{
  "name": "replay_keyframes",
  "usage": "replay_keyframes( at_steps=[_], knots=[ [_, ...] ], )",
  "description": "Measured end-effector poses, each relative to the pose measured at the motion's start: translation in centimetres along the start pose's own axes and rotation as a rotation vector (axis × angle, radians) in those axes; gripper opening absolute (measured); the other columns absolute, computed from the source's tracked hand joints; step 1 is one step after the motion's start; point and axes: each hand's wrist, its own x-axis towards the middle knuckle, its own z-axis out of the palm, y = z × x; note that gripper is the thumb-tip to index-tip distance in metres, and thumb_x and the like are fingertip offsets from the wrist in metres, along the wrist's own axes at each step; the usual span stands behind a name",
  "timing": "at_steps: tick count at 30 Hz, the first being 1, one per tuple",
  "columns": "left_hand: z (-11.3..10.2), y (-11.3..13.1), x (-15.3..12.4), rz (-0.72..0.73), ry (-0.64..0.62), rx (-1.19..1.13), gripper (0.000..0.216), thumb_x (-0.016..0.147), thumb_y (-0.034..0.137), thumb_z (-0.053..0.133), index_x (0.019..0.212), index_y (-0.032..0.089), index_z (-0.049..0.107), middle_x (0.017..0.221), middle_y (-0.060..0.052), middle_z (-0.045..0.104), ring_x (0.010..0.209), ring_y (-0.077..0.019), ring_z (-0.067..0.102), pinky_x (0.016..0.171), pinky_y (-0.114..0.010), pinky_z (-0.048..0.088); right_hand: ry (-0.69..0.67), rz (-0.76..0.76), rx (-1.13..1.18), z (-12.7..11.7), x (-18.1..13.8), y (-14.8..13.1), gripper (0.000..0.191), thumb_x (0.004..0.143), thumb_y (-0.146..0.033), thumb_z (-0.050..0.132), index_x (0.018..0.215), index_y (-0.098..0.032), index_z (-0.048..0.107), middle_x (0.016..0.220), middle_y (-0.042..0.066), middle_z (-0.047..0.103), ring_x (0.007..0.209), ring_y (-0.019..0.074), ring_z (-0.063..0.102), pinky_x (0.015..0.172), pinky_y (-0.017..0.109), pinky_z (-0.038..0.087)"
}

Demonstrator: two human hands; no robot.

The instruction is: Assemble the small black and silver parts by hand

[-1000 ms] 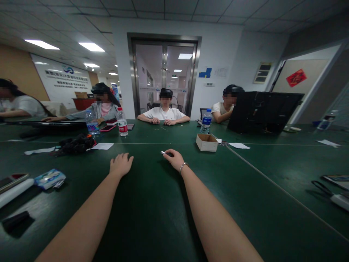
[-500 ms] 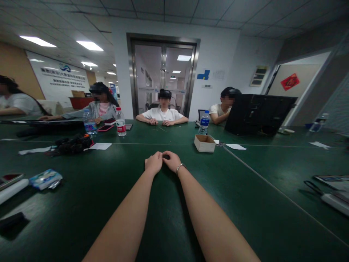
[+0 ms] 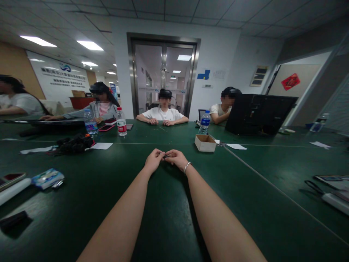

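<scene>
Both my arms reach forward over a dark green table [image 3: 163, 218]. My left hand [image 3: 153, 160] and my right hand [image 3: 176, 158] meet fingertip to fingertip in the middle. Between them is a small dark object with a bright tip [image 3: 165, 156], pinched by the fingers of both hands. It is too small to name. A thin bracelet sits on my right wrist. A small open cardboard box [image 3: 205, 143] stands just beyond my right hand.
Several other people sit at the far side of the table. Water bottles [image 3: 121, 122], a black bundle [image 3: 74, 143], papers, a blue tissue pack [image 3: 47, 178] and phones lie at left. A black laptop [image 3: 259, 114] stands at back right, scissors [image 3: 316, 186] at right.
My left hand has moved from the open table at left over to my right hand, and both now pinch the small object. The hands have turned slightly since half a second ago.
</scene>
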Motion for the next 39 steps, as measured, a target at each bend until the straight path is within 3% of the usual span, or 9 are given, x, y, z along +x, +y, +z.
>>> replay_keyframes(
  at_steps=[5, 8, 14, 22, 28, 35, 39],
  knots=[
    [-0.4, 0.7, -0.2, 0.045, 0.004, -0.02, 0.031, 0.073, 0.048, 0.055, 0.083, 0.019, 0.061, 0.074, -0.002, 0.065, 0.071, -0.0159, 0.059, 0.066, -0.026, 0.041, 0.003, 0.038, 0.139, -0.1, -0.6, -0.5, 0.025, 0.06, -0.018, 0.072, 0.08, -0.013, 0.057, 0.058, -0.002, 0.061, 0.036, 0.0035, 0.047, 0.031, 0.013, 0.029],
    [-0.5, 0.8, -0.2, 0.053, 0.008, -0.006, 0.033, 0.073, 0.049, 0.055, 0.082, 0.019, 0.063, 0.075, -0.003, 0.065, 0.072, -0.0165, 0.059, 0.066, -0.026, 0.041, -0.005, 0.052, 0.147, -0.1, -0.7, -0.7, 0.024, 0.064, -0.022, 0.072, 0.081, -0.013, 0.058, 0.06, 0.0, 0.063, 0.036, 0.0055, 0.052, 0.029, 0.013, 0.033],
    [-0.7, 0.8, -0.3, 0.033, -0.006, 0.075, 0.038, 0.074, 0.055, 0.05, 0.079, 0.02, 0.064, 0.068, -0.001, 0.064, 0.066, -0.0158, 0.057, 0.061, -0.026, 0.038, -0.042, 0.094, 0.191, -0.1, -0.6, -0.6, 0.032, 0.064, -0.02, 0.074, 0.089, -0.013, 0.056, 0.058, 0.0, 0.064, 0.044, 0.0119, 0.061, 0.042, 0.021, 0.053],
    [-1.1, 1.7, -0.7, -0.031, 0.007, 0.184, 0.045, 0.076, 0.059, 0.042, 0.077, 0.019, 0.064, 0.067, -0.002, 0.064, 0.061, -0.0158, 0.055, 0.056, -0.026, 0.035, -0.034, 0.104, 0.306, -0.5, -1.0, -0.8, 0.034, 0.061, -0.005, 0.073, 0.09, -0.012, 0.059, 0.064, 0.001, 0.065, 0.055, 0.0123, 0.065, 0.056, 0.022, 0.057],
    [-1.3, 1.9, -0.9, -0.063, 0.011, 0.267, 0.053, 0.077, 0.062, 0.037, 0.058, 0.019, 0.059, 0.06, -0.003, 0.061, 0.055, -0.0156, 0.052, 0.054, -0.027, 0.033, -0.071, 0.099, 0.337, -0.6, -1.0, -0.8, 0.032, 0.063, -0.006, 0.072, 0.091, -0.013, 0.06, 0.07, 0.002, 0.066, 0.058, 0.012, 0.066, 0.059, 0.023, 0.058],
    [-0.6, 0.4, 0.1, 0.135, 0.015, -0.132, 0.029, 0.066, 0.04, 0.065, 0.084, 0.018, 0.062, 0.086, -0.005, 0.065, 0.082, -0.0169, 0.06, 0.077, -0.029, 0.044, 0.008, 0.152, 0.338, -0.4, -1.0, -1.2, 0.017, 0.073, -0.016, 0.068, 0.085, -0.01, 0.058, 0.065, 0.007, 0.067, 0.054, 0.0126, 0.065, 0.055, 0.022, 0.057],
    [-0.4, 0.4, 0.0, 0.033, 0.034, -0.142, 0.038, 0.072, 0.048, 0.059, 0.097, 0.019, 0.058, 0.091, -0.006, 0.066, 0.076, -0.0159, 0.062, 0.074, -0.03, 0.046, 0.01, 0.162, 0.349, -0.3, -1.0, -1.2, 0.013, 0.076, -0.017, 0.066, 0.083, -0.01, 0.058, 0.062, 0.008, 0.066, 0.053, 0.012, 0.064, 0.053, 0.022, 0.056]
  ],
)
